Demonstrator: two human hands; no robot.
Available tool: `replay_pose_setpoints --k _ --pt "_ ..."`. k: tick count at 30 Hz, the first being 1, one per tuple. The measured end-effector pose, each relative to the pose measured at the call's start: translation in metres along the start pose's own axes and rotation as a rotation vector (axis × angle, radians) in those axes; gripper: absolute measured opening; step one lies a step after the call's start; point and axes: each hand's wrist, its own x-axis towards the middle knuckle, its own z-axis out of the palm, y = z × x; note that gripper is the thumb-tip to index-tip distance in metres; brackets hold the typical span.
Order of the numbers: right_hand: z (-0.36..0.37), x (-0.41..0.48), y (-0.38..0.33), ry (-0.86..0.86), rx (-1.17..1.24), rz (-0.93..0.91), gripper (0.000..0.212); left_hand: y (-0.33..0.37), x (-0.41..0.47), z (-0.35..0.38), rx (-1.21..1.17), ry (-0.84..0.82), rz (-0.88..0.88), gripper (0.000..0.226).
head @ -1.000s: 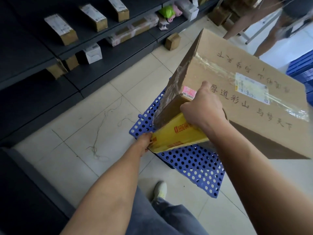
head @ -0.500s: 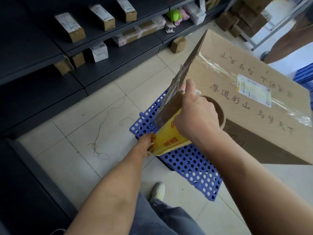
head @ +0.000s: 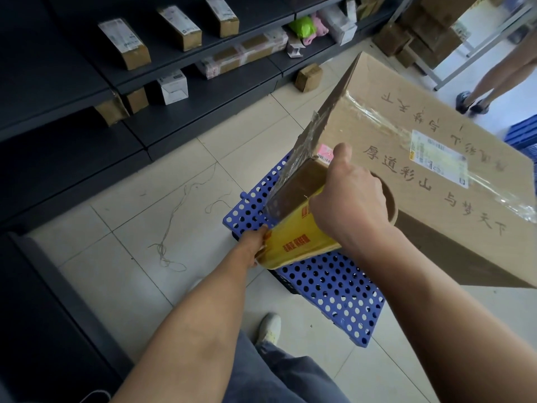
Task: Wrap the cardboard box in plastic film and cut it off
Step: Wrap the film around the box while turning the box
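Observation:
A large cardboard box (head: 436, 181) with printed characters and a shipping label stands on a blue perforated pallet (head: 328, 289). A strip of clear film (head: 299, 158) runs from the box's left edge down to a yellow film roll (head: 293, 239) held against the box's near corner. My right hand (head: 348, 196) grips the upper end of the roll, thumb raised against the box. My left hand (head: 255, 242) holds the roll's lower end; its fingers are hidden behind the roll. An older band of film crosses the box top.
Dark shelves (head: 174, 91) with small cartons run along the left and back. A small carton (head: 308, 77) sits on the tiled floor by the shelf. Loose string (head: 171, 228) lies on the tiles. A person's legs (head: 494, 80) stand at the far right, near stacked cartons (head: 421, 33). My foot (head: 268, 327) is beside the pallet.
The roll has tilted more upright against the box corner and my right hand has slid up along it. The film sheet on the box's left side has grown longer.

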Motion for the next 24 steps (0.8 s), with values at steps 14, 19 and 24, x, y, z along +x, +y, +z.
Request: replay_pose_setpoints --k 14,19,24 --pt "-0.004 0.005 0.027 0.056 0.000 0.090 0.048 -0.014 -0.007 0.024 -0.034 -0.097 -0.071 0.049" --pt "-0.003 0.003 0.038 0.024 -0.018 0.033 0.048 -0.031 -0.012 0.040 -0.095 -0.109 -0.099 0.051" --pt "-0.004 -0.007 0.060 -0.106 -0.075 -0.080 0.059 -0.046 -0.018 0.059 -0.207 -0.086 -0.077 0.053"
